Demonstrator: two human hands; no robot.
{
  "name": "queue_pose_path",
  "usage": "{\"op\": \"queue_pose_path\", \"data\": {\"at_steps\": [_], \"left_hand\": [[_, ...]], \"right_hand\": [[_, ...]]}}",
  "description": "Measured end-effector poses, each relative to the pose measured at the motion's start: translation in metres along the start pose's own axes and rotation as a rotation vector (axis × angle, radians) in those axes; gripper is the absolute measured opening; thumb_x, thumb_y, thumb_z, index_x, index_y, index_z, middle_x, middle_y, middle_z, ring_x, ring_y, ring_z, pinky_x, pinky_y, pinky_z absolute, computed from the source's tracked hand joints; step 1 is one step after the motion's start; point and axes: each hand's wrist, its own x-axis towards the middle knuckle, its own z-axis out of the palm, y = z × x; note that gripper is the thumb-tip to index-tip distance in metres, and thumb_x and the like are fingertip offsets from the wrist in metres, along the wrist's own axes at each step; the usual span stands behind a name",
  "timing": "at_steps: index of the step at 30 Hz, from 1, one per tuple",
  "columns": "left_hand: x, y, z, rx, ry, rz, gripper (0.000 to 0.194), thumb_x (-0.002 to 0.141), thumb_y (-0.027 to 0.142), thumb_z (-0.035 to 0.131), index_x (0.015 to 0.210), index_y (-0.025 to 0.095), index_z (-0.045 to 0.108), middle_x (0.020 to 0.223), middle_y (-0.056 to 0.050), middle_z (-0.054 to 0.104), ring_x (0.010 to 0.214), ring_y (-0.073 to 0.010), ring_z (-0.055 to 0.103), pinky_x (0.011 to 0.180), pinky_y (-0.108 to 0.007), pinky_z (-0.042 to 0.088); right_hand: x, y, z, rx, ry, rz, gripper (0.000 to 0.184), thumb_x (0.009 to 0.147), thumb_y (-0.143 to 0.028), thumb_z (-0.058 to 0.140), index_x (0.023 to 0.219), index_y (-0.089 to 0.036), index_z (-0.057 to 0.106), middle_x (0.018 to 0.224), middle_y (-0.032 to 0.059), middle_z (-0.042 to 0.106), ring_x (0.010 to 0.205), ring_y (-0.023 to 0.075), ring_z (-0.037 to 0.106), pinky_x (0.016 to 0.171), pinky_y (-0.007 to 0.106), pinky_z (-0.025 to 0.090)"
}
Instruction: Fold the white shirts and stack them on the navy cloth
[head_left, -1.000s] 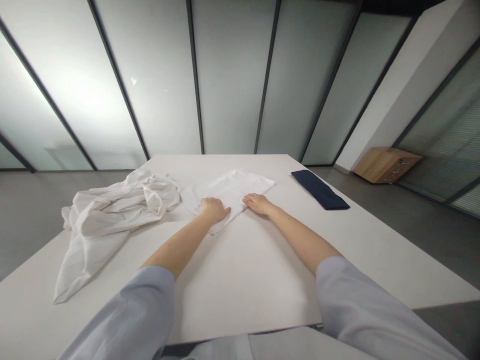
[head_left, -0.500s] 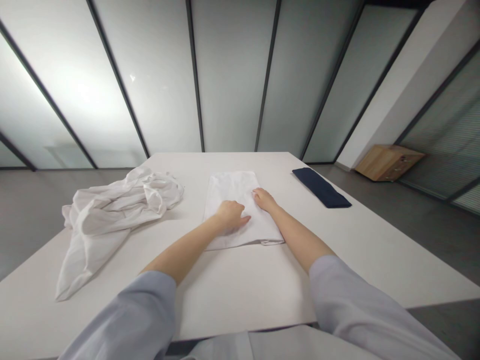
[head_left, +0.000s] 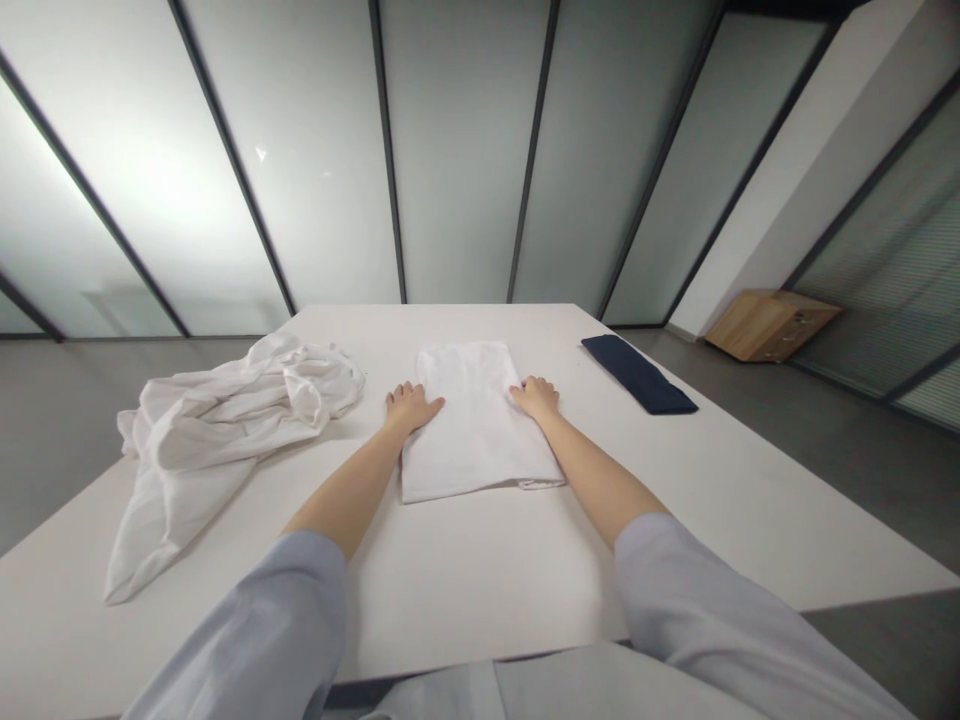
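Flanking a folded white cloth (head_left: 478, 425) midway across the table (head_left: 484, 570), you spread your left hand (head_left: 409, 408) wide; whether your right hand (head_left: 538, 397) pinches is unclear. Even pressure should square the smooth, near-rectangular layers. Crumpled white fabric (head_left: 232, 415) heaps at the left edge, a navy strip (head_left: 640, 376) near the right.

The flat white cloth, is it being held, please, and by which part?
Left hand and right hand touch the flat cloth at opposite side edges; whether they grip is unclear.
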Motion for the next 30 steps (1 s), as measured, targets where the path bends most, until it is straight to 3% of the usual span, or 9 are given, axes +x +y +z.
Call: {"op": "queue_pose_path", "data": {"at_steps": [4, 8, 13, 17, 19, 23, 26, 28, 30], "left_hand": [[0.004, 0.011, 0.0, -0.044, -0.043, 0.042, 0.057, 0.083, 0.048, 0.05, 0.13, 0.016, 0.049, 0.142, -0.018, 0.048, 0.135, -0.0319, 0.039, 0.109, -0.046, 0.028], [0.015, 0.018, -0.005, -0.209, -0.07, -0.03, 0.052, 0.081, 0.045, 0.057, 0.124, 0.017, 0.052, 0.13, -0.019, 0.058, 0.125, -0.0314, 0.052, 0.099, -0.039, 0.04], [0.032, 0.016, -0.001, -0.67, -0.016, -0.145, 0.057, 0.085, 0.037, 0.059, 0.134, 0.016, 0.04, 0.122, -0.017, 0.063, 0.107, -0.0242, 0.064, 0.086, -0.034, 0.05], [0.033, 0.005, -0.002, -1.093, -0.171, -0.206, 0.081, 0.083, 0.031, 0.063, 0.149, 0.018, 0.018, 0.128, -0.017, 0.061, 0.1, -0.0212, 0.067, 0.079, -0.032, 0.055], [0.031, -0.003, -0.006, -1.215, -0.234, -0.189, 0.085, 0.082, 0.029, 0.063, 0.152, 0.017, 0.016, 0.133, -0.018, 0.058, 0.102, -0.0219, 0.067, 0.08, -0.032, 0.056], [0.024, -0.011, -0.011, -1.267, -0.302, -0.108, 0.085, 0.081, 0.027, 0.063, 0.153, 0.018, 0.019, 0.13, -0.016, 0.061, 0.1, -0.0225, 0.068, 0.081, -0.033, 0.057], [0.021, -0.011, -0.008, -1.218, -0.253, -0.025, 0.085, 0.081, 0.02, 0.058, 0.154, 0.024, 0.016, 0.126, -0.01, 0.064, 0.097, -0.0205, 0.068, 0.084, -0.035, 0.056], [0.02, -0.009, -0.003, -1.105, -0.181, 0.057, 0.076, 0.08, 0.015, 0.053, 0.151, 0.024, 0.028, 0.125, -0.007, 0.065, 0.1, -0.0189, 0.067, 0.088, -0.034, 0.053], [0.022, -0.008, 0.0, -0.968, -0.112, 0.089, 0.061, 0.078, 0.013, 0.05, 0.138, 0.021, 0.051, 0.12, -0.007, 0.068, 0.102, -0.0187, 0.066, 0.091, -0.032, 0.051]], "right_hand": [[0.003, -0.005, 0.001, 0.152, -0.058, 0.011, 0.033, 0.082, -0.036, 0.052, 0.109, -0.019, 0.06, 0.104, 0.0119, 0.068, 0.098, 0.0271, 0.062, 0.083, 0.036, 0.047], [0.003, -0.008, -0.004, 0.272, -0.07, 0.023, 0.029, 0.083, -0.035, 0.051, 0.107, -0.019, 0.056, 0.096, 0.0082, 0.068, 0.092, 0.0241, 0.063, 0.079, 0.032, 0.047], [0.005, -0.001, -0.002, 0.47, -0.057, -0.013, 0.028, 0.078, -0.028, 0.052, 0.105, -0.02, 0.053, 0.086, 0.0026, 0.066, 0.081, 0.0199, 0.062, 0.076, 0.029, 0.047], [0.008, 0.002, 0.003, 0.659, -0.091, 0.036, 0.036, 0.076, -0.024, 0.049, 0.112, -0.02, 0.05, 0.081, -0.0003, 0.065, 0.069, 0.0183, 0.061, 0.068, 0.028, 0.048], [0.009, 0.002, 0.003, 0.732, -0.115, 0.053, 0.037, 0.075, -0.024, 0.049, 0.112, -0.02, 0.05, 0.079, -0.0005, 0.064, 0.068, 0.0182, 0.061, 0.065, 0.028, 0.048], [0.009, 0.003, 0.001, 0.806, -0.139, 0.052, 0.038, 0.075, -0.023, 0.051, 0.113, -0.021, 0.051, 0.078, -0.001, 0.064, 0.068, 0.0179, 0.061, 0.064, 0.027, 0.049], [0.007, 0.004, -0.002, 0.793, -0.176, 0.052, 0.045, 0.075, -0.022, 0.051, 0.12, -0.02, 0.052, 0.082, -0.0002, 0.066, 0.066, 0.0175, 0.061, 0.063, 0.027, 0.049], [0.006, 0.004, -0.004, 0.778, -0.225, 0.035, 0.049, 0.074, -0.019, 0.049, 0.123, -0.019, 0.053, 0.086, 0.0012, 0.067, 0.066, 0.017, 0.062, 0.064, 0.027, 0.05], [0.005, 0.004, -0.005, 0.77, -0.267, 0.014, 0.048, 0.074, -0.016, 0.047, 0.121, -0.018, 0.058, 0.091, 0.0023, 0.069, 0.069, 0.0163, 0.063, 0.066, 0.026, 0.05]]}}
